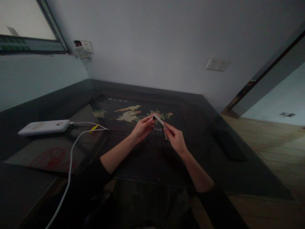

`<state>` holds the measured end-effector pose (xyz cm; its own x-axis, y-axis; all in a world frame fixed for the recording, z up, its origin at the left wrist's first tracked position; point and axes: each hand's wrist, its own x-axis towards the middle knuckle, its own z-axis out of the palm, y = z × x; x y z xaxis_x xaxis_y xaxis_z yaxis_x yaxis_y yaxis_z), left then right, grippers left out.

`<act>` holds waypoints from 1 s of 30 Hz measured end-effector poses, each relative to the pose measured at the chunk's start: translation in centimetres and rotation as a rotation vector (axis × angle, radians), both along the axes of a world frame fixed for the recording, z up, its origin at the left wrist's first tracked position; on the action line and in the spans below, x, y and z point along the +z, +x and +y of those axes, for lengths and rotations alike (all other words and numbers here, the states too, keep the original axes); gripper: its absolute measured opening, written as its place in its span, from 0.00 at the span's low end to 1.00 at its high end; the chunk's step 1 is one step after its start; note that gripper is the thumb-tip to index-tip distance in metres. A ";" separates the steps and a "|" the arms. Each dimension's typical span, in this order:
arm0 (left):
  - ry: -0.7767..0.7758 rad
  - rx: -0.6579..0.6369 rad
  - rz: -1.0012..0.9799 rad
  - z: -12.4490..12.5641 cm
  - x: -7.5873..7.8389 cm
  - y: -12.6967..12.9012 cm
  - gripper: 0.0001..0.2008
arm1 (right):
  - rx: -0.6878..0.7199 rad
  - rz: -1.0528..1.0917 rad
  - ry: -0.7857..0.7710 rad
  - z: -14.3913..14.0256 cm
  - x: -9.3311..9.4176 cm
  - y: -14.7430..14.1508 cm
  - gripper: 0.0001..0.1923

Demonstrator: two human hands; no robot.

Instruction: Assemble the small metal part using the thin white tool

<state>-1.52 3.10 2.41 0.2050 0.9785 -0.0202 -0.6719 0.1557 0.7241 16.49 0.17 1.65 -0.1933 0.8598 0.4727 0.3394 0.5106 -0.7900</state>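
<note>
Holding pale strip [159,120], left hand [142,128], right hand [175,137]

Dim light on a pale, smooth wall [152,47] behind a big, dark, shiny table [240,175]; brown wood-plank floor [267,136] at right, dark-framed window [28,19] at left.

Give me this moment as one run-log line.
left hand: at far end of pale strip | right hand: holding pale strip | table: white device at left, cable attached

One head-worn camera looks forward and down from above and behind the hands [142,128], fairly near, taking in the worktop [202,127] beneath and wall [152,47] beyond.
</note>
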 end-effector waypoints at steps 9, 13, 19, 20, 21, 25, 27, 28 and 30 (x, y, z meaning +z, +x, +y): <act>0.012 0.005 0.006 0.2 -0.2 0.0 0.15 | -0.025 -0.010 0.002 0.1 -0.1 0.1 0.19; 0.029 0.014 0.018 0.3 -0.4 -0.1 0.15 | -0.003 -0.029 -0.036 -0.2 0.1 -0.2 0.21; 0.077 0.022 0.022 0.3 -0.5 -0.2 0.18 | 0.029 0.010 -0.127 -0.7 0.3 -0.7 0.23; 0.079 0.030 0.025 0.4 -0.5 -0.2 0.18 | 0.046 0.018 -0.138 -0.8 0.3 -0.8 0.23; 0.081 0.038 0.029 0.4 -0.5 -0.2 0.18 | 0.063 0.024 -0.149 -0.9 0.4 -0.9 0.23; 0.091 0.071 0.042 0.5 -0.5 -0.2 0.16 | 0.112 0.048 -0.189 -1.2 0.5 -1.1 0.24; 0.094 0.088 0.050 0.5 -0.4 -0.2 0.16 | 0.131 0.065 -0.201 -1.3 0.6 -1.2 0.24; 0.096 0.093 0.054 0.5 -0.3 -0.1 0.16 | 0.138 0.071 -0.202 -1.4 0.6 -1.2 0.25; 0.101 0.096 0.062 0.4 -0.3 -0.1 0.17 | 0.140 0.076 -0.187 -1.4 0.6 -1.2 0.25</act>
